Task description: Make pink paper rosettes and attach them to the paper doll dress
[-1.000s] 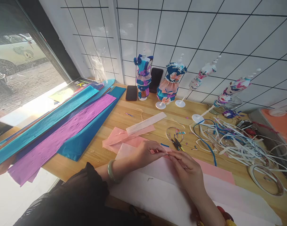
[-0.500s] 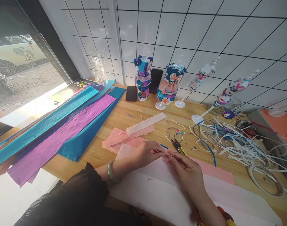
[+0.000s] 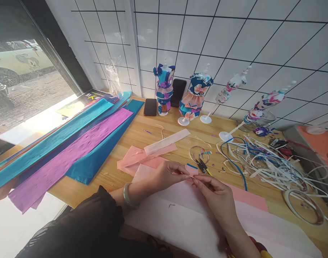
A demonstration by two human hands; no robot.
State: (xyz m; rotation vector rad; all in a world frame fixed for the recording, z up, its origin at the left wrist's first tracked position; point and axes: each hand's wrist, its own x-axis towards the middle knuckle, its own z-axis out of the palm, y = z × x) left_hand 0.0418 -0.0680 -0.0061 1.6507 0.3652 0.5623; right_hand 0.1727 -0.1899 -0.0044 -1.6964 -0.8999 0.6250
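My left hand (image 3: 168,175) and my right hand (image 3: 218,195) meet over white paper (image 3: 185,218), fingertips almost touching. Both are closed in a pinch on a small piece of pink paper (image 3: 192,171) with a blue edge, which shows just beyond the fingertips. Its lower part is hidden by my fingers. Close behind my right fingers lie small black-and-yellow scissors (image 3: 203,167). Pink paper sheets (image 3: 135,157) and a pale paper strip (image 3: 166,141) rest beyond my left hand.
Small dress forms stand along the wall, one in a blue-purple dress (image 3: 164,87) and another in a pink-navy dress (image 3: 193,95). Tangled white and blue strips (image 3: 271,163) cover the right side. Purple crepe paper (image 3: 72,154) and teal crepe paper (image 3: 51,143) lie left. A phone (image 3: 150,106) lies behind.
More of the small pink piece and its blue edge now shows beyond my fingertips. My fingers have shifted slightly; both hands stay in nearly the same place.
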